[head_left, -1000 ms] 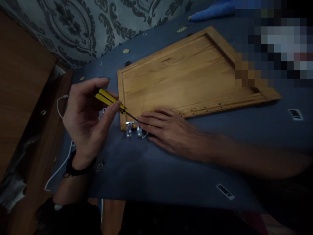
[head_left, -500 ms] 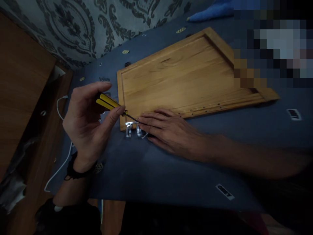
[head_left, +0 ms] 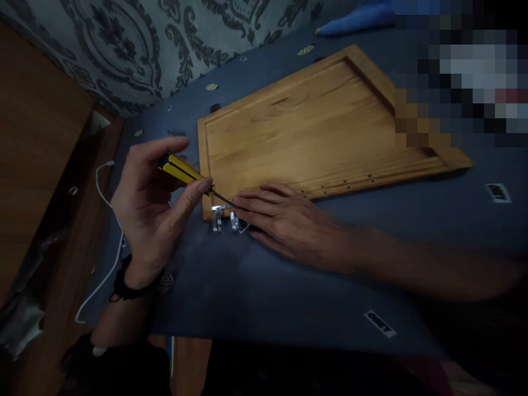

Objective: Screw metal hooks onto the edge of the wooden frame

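Note:
My left hand (head_left: 150, 206) is closed round a yellow-and-black screwdriver (head_left: 187, 174), thumb and fingertips on the handle. Its thin shaft slants down to the right, and the tip meets a small metal hook bracket (head_left: 225, 217) at the near left corner of a wooden panel (head_left: 305, 126). My right hand (head_left: 280, 220) lies flat on the dark blue cloth, fingers stretched out together, fingertips pressing on the bracket beside the screwdriver tip. The bracket has two curved silver hooks that hang off the panel's edge.
The panel lies on a dark blue patterned cloth (head_left: 289, 297) over a table. A white cable (head_left: 103, 264) trails down the left side beside wooden furniture (head_left: 37, 148). Patterned grey wallpaper rises behind. A blue cloth (head_left: 355, 19) lies at the far edge. The upper right is pixelated.
My left hand has shifted slightly to the right and turned a little on the screwdriver handle. My right hand and the bracket have stayed put.

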Demonstrator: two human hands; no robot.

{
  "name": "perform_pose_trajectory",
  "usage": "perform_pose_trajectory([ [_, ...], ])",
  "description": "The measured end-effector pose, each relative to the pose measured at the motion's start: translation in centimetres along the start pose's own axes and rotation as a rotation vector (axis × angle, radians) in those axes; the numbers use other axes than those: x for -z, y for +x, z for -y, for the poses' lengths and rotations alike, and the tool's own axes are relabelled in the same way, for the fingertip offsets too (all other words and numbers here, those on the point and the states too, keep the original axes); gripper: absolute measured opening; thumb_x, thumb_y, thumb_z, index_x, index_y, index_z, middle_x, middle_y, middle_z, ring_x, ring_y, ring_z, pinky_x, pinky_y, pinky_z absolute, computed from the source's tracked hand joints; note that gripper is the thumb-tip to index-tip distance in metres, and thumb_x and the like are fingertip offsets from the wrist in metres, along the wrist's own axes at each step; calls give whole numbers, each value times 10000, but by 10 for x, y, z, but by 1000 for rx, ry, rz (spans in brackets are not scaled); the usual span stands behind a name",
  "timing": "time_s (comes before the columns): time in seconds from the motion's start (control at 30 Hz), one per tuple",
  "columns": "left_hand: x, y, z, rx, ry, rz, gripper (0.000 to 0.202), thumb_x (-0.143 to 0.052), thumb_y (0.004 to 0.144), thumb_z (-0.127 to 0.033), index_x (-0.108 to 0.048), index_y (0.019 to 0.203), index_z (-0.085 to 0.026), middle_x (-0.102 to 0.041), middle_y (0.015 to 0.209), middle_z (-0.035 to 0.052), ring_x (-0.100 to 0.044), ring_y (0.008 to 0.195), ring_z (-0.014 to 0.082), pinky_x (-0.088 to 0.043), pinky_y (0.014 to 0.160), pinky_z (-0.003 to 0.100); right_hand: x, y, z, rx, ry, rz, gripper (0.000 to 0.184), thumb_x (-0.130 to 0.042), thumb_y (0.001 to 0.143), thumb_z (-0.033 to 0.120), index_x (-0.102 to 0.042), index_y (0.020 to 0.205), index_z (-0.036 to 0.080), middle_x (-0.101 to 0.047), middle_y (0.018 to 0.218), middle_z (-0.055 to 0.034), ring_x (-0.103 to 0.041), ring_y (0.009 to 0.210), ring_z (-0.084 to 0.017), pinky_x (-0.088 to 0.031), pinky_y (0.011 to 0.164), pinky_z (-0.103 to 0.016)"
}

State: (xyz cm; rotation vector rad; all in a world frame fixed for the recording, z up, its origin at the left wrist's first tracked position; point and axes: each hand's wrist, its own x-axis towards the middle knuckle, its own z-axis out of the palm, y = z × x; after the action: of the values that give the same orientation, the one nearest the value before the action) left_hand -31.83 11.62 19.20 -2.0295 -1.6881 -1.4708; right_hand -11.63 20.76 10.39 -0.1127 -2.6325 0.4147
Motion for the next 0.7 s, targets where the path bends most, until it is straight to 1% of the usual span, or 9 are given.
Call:
perform_pose_trajectory([
  [0.1, 2, 1, -2, -6, 1, -18, 429, -862, 811, -246, -723, 1202, -357, -670, 1121, 4, -719, 925, 201, -655, 624, 325, 1, 0, 0, -3, 3, 15, 419, -424, 1063, 238, -582, 1438, 134, -651, 1450, -118, -550, 1385, -264, -399, 1163, -500],
  [0.23, 3, 1, -5, 6, -62, 12, 471, -862, 811, -230, -707, 1232, -375, -646, 1170, -30, -726, 891, 161, -693, 712, 326, -1, 0, 0, 17, -7, -9, 421, -418, 1066, 241, -587, 1426, 102, -665, 1429, -125, -565, 1364, -271, -405, 1157, -495],
  [0.37, 1, 0, -3, -9, -134, 17, 469, -844, 827, -208, -694, 1238, -378, -640, 1224, -37, -747, 908, 162, -715, 770, 333, -3, 0, -1, 18, -5, -25, 419, -415, 1068, 247, -594, 1421, 111, -664, 1430, -127, -561, 1370, -269, -407, 1154, -502],
  [0.5, -2, -1, -1, -61, -155, 18, 464, -838, 842, -235, -674, 1251, -380, -640, 1274, -33, -755, 913, 165, -721, 734, 311, -4, 0, -2, 17, -4, -28, 410, -421, 1066, 248, -600, 1416, 132, -663, 1434, -119, -560, 1373, -262, -407, 1151, -498],
  [0.6, -5, -2, -2, -72, -154, 7, 447, -805, 867, -172, -680, 1246, -373, -640, 1269, -35, -754, 921, 157, -717, 740, 299, -4, 0, -2, 24, -13, -33, 400, -427, 1065, 241, -607, 1404, 128, -658, 1441, -112, -560, 1372, -259, -409, 1151, -480],
  [0.7, -5, -3, -5, -104, -157, 11, 473, -792, 859, -121, -688, 1245, -375, -651, 1230, -44, -755, 906, 154, -719, 771, 327, -5, 0, -2, 38, -23, -54, 393, -435, 1065, 237, -612, 1392, 109, -668, 1426, -118, -567, 1360, -264, -416, 1141, -473],
])
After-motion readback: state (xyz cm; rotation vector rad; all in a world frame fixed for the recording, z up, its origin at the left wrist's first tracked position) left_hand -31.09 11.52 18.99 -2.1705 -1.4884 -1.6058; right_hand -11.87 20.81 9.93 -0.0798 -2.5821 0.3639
